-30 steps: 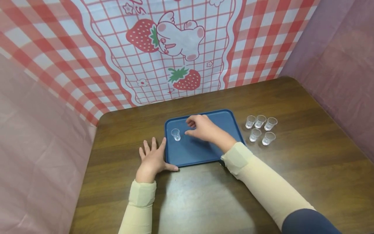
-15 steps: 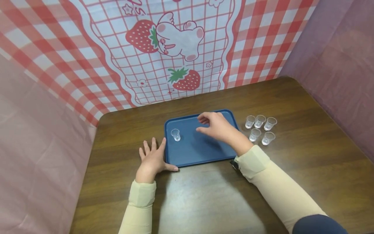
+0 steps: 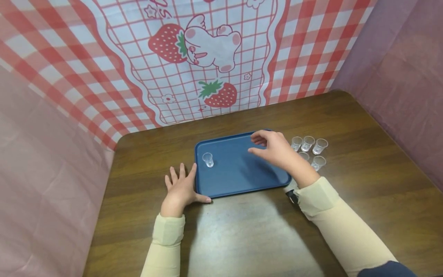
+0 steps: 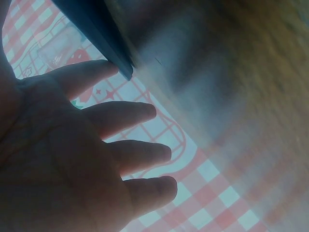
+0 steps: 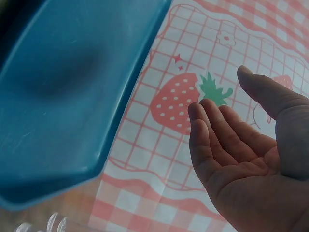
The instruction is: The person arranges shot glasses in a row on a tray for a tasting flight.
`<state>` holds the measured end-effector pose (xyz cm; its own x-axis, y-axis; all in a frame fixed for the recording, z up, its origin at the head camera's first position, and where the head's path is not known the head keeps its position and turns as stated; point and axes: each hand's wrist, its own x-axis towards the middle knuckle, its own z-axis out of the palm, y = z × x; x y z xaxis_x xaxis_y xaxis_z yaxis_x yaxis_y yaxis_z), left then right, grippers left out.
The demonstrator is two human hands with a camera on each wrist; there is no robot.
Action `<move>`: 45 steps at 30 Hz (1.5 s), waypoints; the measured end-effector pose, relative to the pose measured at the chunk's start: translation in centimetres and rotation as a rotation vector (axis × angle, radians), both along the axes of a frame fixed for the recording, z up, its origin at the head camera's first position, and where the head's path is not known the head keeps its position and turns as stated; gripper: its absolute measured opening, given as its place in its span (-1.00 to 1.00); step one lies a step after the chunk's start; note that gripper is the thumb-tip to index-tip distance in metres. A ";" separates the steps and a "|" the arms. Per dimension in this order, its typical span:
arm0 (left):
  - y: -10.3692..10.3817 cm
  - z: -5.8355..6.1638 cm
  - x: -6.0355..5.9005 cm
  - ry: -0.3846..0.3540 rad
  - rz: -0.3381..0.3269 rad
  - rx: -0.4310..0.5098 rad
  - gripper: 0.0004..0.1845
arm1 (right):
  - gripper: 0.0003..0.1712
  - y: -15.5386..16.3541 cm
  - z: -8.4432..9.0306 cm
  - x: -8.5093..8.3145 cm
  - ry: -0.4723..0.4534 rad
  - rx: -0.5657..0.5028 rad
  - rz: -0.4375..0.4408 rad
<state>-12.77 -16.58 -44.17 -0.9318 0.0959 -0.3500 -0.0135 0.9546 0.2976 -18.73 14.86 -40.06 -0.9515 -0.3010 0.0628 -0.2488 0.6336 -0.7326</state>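
- Head view: right hand (image 3: 277, 151) has shifted from mid-tray toward 3 o'clock since 1 s ago; now over the tray's right edge, fingers loosely spread, holding nothing. Judged: it let go of the lone cup and is heading back to the loose ones.
- Lone clear cup (image 3: 207, 159) stands upright on the blue tray (image 3: 235, 181), at 9 o'clock of the tray, unmoved.
- Cluster of clear cups (image 3: 308, 143) on the table (image 3: 363, 200) at 3 o'clock of the tray, just past the right hand; two partly hidden behind it.
- Left hand (image 3: 180, 189) unchanged: flat on table, fingers spread, thumb along the tray's near-left corner, steadying it.
- Left wrist view: left hand (image 4: 72, 159) fingers straight, gripping nothing; tray (image 4: 96, 34) corner by the top finger, cup (image 4: 60, 48) faint behind.
- Right wrist view: right hand (image 5: 251, 159) palm empty, fingers relaxed; tray (image 5: 63, 96) at 9 o'clock, cup rims (image 5: 43, 226) at 7 o'clock.
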 end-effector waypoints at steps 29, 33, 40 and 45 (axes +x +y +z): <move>0.1 -0.1 0.1 -0.006 0.004 -0.001 0.47 | -0.44 7.2 0.9 2.8 0.012 -0.021 -0.182; 0.1 0.0 0.1 -0.009 0.004 0.004 0.48 | -0.43 8.2 0.8 3.2 0.019 -0.010 -0.191; 0.0 -0.1 0.1 -0.011 0.007 -0.001 0.48 | -0.42 9.4 0.7 3.7 0.038 -0.006 -0.211; 0.1 -0.1 0.1 -0.011 0.005 -0.006 0.48 | -0.35 10.4 0.7 4.1 0.027 0.017 -0.234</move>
<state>-12.71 -16.52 -44.30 -0.9283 0.0890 -0.3611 -0.0216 0.9564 0.2912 -14.63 25.28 -39.38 -0.9935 -0.0737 0.0864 -0.1133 0.6888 -0.7160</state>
